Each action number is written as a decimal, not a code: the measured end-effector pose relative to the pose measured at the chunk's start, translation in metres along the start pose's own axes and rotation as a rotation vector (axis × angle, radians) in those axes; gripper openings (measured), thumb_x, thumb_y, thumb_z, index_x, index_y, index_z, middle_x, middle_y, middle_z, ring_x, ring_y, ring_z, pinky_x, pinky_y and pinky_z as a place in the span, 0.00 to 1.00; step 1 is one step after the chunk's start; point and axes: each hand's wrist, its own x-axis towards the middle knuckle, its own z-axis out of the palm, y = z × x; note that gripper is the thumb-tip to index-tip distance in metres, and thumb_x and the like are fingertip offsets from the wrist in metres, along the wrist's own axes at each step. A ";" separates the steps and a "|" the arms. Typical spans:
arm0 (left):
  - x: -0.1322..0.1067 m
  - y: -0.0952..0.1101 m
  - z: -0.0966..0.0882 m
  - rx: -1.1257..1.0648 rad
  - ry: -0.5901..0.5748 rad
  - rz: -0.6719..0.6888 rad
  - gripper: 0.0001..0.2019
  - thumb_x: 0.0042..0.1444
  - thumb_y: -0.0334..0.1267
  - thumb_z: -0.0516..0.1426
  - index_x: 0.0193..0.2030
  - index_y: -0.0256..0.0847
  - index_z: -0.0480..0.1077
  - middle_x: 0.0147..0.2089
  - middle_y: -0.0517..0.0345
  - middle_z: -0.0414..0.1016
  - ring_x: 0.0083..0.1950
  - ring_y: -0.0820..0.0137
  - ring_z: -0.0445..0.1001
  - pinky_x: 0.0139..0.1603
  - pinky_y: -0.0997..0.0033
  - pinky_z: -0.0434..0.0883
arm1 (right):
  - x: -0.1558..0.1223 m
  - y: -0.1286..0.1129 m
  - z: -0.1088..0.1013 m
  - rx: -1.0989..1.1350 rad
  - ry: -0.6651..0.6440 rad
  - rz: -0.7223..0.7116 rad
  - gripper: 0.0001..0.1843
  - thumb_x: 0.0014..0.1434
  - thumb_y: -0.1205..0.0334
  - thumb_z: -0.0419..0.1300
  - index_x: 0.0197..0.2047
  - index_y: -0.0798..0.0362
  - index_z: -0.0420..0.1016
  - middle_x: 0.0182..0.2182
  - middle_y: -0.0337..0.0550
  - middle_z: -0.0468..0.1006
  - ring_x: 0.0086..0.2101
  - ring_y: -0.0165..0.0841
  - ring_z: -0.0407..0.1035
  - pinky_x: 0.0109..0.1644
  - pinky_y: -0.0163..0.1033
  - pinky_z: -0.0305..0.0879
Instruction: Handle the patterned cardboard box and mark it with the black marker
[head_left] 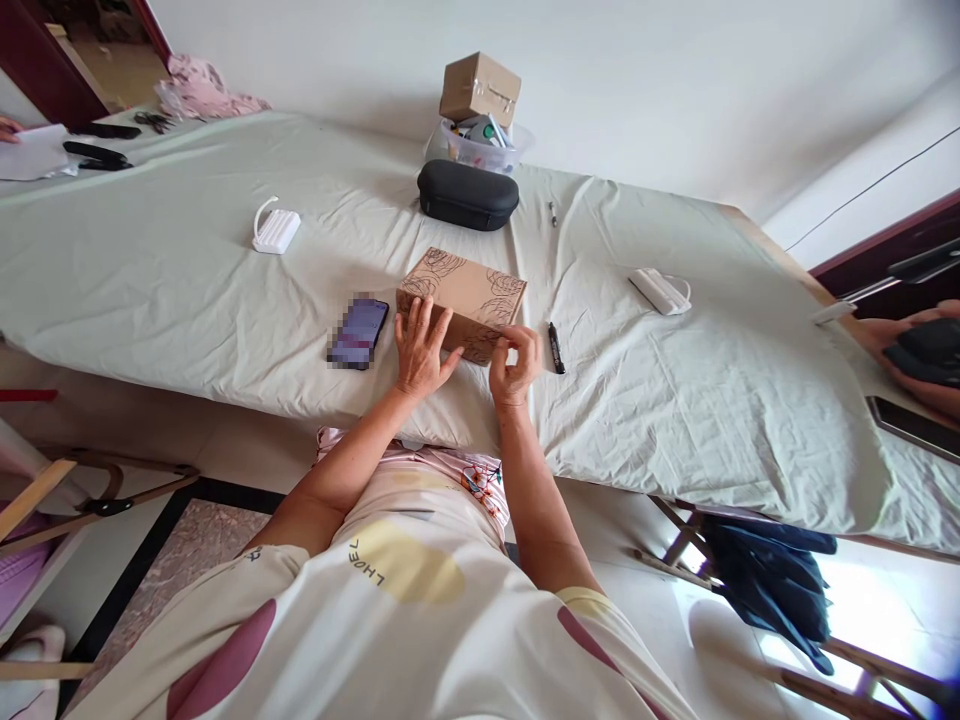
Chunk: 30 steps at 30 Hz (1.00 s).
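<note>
Cardboard box (466, 284): brown, dark scribbled loops
Left grip (421, 355): splayed against its near side
Right grip (523, 366): curled at corner; we cannot tell if pinching

Black hard case (469, 197) near the wall (337, 50)
Behind it on the covered surface (712, 420) stands a clear plastic tub (487, 157), a brown carton (459, 88) just above; pink cloth (202, 88) lies well to the left.

place: likely a home room | sheet-draped table (712, 420) | heaped pink cloth (201, 88) | white wall (337, 60)
</note>
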 end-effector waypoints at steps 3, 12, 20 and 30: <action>-0.002 -0.001 0.001 -0.041 -0.028 0.103 0.34 0.70 0.61 0.56 0.76 0.44 0.67 0.82 0.40 0.59 0.87 0.44 0.48 0.85 0.34 0.47 | -0.008 -0.013 0.007 0.040 -0.220 -0.160 0.17 0.72 0.54 0.52 0.52 0.47 0.80 0.50 0.53 0.83 0.52 0.42 0.78 0.58 0.53 0.78; -0.001 -0.011 0.005 -0.119 0.059 0.218 0.23 0.77 0.50 0.48 0.68 0.39 0.69 0.77 0.36 0.67 0.86 0.51 0.51 0.85 0.40 0.56 | -0.003 -0.002 0.007 -0.066 -0.167 -0.130 0.20 0.75 0.56 0.50 0.55 0.47 0.82 0.53 0.52 0.84 0.56 0.42 0.78 0.66 0.57 0.72; -0.001 -0.015 0.005 -0.166 0.028 0.104 0.26 0.79 0.52 0.40 0.68 0.43 0.70 0.79 0.40 0.66 0.83 0.59 0.60 0.84 0.48 0.61 | 0.005 0.034 0.003 -0.113 0.128 0.174 0.21 0.74 0.49 0.51 0.55 0.47 0.82 0.56 0.50 0.78 0.56 0.41 0.75 0.55 0.50 0.78; 0.001 -0.035 0.015 -0.247 -0.007 -0.141 0.30 0.77 0.53 0.48 0.79 0.42 0.58 0.77 0.40 0.69 0.77 0.59 0.71 0.79 0.54 0.70 | 0.003 0.050 0.010 0.002 0.016 0.415 0.19 0.70 0.45 0.54 0.48 0.50 0.77 0.41 0.44 0.82 0.40 0.36 0.75 0.51 0.45 0.74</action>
